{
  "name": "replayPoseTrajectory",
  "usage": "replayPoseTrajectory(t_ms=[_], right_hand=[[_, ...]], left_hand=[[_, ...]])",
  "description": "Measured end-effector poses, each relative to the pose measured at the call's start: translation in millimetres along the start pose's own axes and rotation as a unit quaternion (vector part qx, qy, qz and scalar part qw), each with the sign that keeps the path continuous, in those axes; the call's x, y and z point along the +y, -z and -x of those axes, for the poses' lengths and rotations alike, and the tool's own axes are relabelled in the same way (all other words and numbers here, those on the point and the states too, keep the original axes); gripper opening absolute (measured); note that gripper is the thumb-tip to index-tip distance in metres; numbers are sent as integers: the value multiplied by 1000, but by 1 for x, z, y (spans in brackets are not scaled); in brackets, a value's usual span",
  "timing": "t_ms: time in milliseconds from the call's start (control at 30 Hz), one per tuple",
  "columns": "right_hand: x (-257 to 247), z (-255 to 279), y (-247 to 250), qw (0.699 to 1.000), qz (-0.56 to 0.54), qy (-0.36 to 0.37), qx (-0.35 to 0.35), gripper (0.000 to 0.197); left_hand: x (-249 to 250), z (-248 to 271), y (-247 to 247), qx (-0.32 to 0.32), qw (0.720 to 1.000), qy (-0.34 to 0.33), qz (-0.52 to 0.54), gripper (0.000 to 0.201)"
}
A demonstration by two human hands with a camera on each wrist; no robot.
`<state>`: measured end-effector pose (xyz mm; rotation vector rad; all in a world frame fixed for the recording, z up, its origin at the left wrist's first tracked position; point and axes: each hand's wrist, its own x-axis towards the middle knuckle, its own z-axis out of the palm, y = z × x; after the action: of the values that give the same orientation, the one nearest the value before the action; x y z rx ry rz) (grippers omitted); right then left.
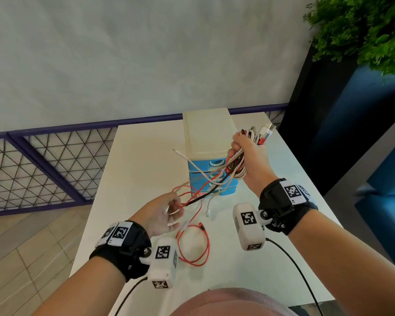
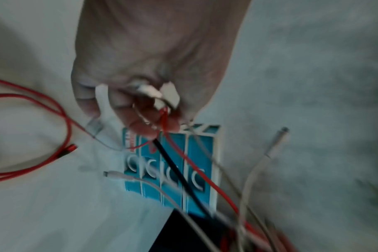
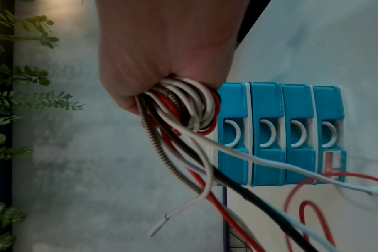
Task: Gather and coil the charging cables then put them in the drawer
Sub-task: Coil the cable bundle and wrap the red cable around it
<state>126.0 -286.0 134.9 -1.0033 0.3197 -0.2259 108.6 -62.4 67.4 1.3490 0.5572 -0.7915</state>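
My right hand [image 1: 240, 144] is raised beside the drawer unit and grips a bundle of charging cables [image 1: 237, 165]: white, red, black and spring-wrapped strands. Their plugs [image 1: 262, 133] stick out above the fist. In the right wrist view the coiled loops [image 3: 183, 105] sit inside my right hand [image 3: 162, 59]. The loose tails run down to my left hand [image 1: 169, 213], which holds several strands with curled fingers [image 2: 145, 122]. A red cable [image 1: 194, 245] lies looped on the table below. The small drawer unit [image 1: 211, 156] has a cream top and blue drawers [image 3: 281, 136], all closed.
The white table [image 1: 146, 144] ends close on the left and right. A purple mesh railing [image 1: 43, 156] runs behind it. A green plant [image 1: 363, 30] and a dark partition stand at the right. A white plug [image 2: 117, 175] lies in front of the drawers.
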Motion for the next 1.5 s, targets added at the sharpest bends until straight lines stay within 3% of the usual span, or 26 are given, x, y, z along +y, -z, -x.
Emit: replayPoseTrajectory(t_ms=[100,233,300,367,433,467,533,567,633,700,767,800,867,933,1033,1133,1267,1367,1433,1500], right_hand=[[-12,-4,-2,999,-40,1,-7,22],[-28,-11,4,1000,-25,15,-8,23],[-29,-8,4,999,17,28,-25,20],[-27,-3,3,991,111,58,-39,18],[-24,4,1,971,218,78,-61,14],[-22,8,0,958,264,81,-73,15],[-17,14,-5,942,316,83,-82,16],[-15,17,-9,940,321,85,-79,15],[-10,21,-16,946,302,97,-66,14],[-5,24,-23,959,259,105,-49,15],[-3,25,-30,971,218,95,-34,14],[-3,25,-32,976,199,85,-28,15],[-4,24,-34,987,150,61,-22,18],[-6,22,-32,994,100,41,-23,18],[-6,19,-27,1000,11,12,-17,22],[-9,13,-21,998,-53,-21,-6,27],[-11,10,-13,998,-50,-24,-17,27],[-8,7,-8,999,-23,-22,-35,23],[-8,5,-3,998,-29,-35,-46,16],[-10,5,3,996,-6,-50,-67,14]], left_hand=[[-8,-9,20,40,998,14,43,27],[-14,-6,39,65,997,23,-15,19],[-4,-3,36,113,991,-23,-66,11],[11,-4,30,209,960,-140,-121,13],[28,1,21,281,888,-320,-173,25],[36,9,13,282,838,-423,-198,26],[49,32,-7,218,727,-578,-301,27],[54,44,-18,168,672,-611,-383,31],[56,60,-40,100,584,-589,-550,44],[52,62,-55,86,546,-523,-649,58],[45,50,-62,75,546,-497,-670,50],[42,44,-63,68,562,-494,-660,38],[38,38,-63,38,641,-484,-594,12],[34,38,-64,-21,716,-459,-525,16],[33,41,-65,-115,790,-416,-436,24],[29,39,-58,-208,860,-326,-332,30],[23,38,-50,-268,872,-261,-315,41],[22,37,-41,-282,852,-216,-385,51],[21,34,-28,-289,842,-196,-412,47],[22,30,-17,-258,843,-209,-423,39]])
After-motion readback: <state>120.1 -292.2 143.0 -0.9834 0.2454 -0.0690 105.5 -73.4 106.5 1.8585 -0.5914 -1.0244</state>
